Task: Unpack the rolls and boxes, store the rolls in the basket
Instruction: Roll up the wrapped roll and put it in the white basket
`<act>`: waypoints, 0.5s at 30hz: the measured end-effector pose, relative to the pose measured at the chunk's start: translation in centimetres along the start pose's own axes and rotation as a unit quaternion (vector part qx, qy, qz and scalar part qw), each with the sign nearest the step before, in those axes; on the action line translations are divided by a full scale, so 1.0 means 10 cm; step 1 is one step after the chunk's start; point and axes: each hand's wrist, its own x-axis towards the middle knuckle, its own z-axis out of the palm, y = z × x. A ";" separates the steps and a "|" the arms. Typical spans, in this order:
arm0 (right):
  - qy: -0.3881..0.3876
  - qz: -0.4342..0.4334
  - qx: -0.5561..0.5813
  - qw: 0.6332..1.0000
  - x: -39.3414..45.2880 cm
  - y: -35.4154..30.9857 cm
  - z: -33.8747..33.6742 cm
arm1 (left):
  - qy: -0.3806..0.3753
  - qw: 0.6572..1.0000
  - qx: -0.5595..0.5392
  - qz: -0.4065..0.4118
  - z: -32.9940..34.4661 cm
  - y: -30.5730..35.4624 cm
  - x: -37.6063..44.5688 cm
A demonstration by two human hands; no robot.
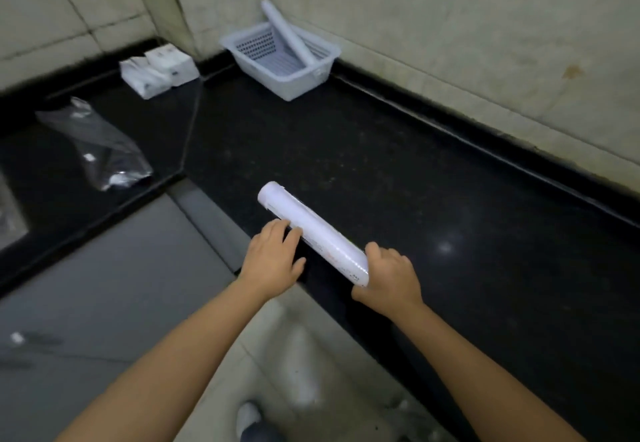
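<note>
Both hands worked a wrapped roll at the table edge: right hand gripped its near end, left hand lay open-fingered mid-roll; best peel wrap w/ roll steadied, basket far behind.

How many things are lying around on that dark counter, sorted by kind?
Rolls: 2, one leaning in the basket, one under the hands
Baskets: 1
White boxes: a small pile, about 3; exact count unclear
Clear plastic bags: 1
Total: about 7
</note>
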 end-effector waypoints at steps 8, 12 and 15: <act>-0.037 -0.031 -0.016 0.999 0.58 -1.51 0.34 | 0.008 1.000 0.025 -0.010 -0.31 -1.74 -0.14; -0.042 -0.052 -0.051 0.996 0.87 -1.77 0.39 | 0.024 0.999 0.027 -0.016 -0.34 -2.19 0.06; -0.020 -0.058 -0.056 0.997 1.13 -1.74 0.36 | 0.026 0.999 0.019 0.004 -0.33 -2.35 0.34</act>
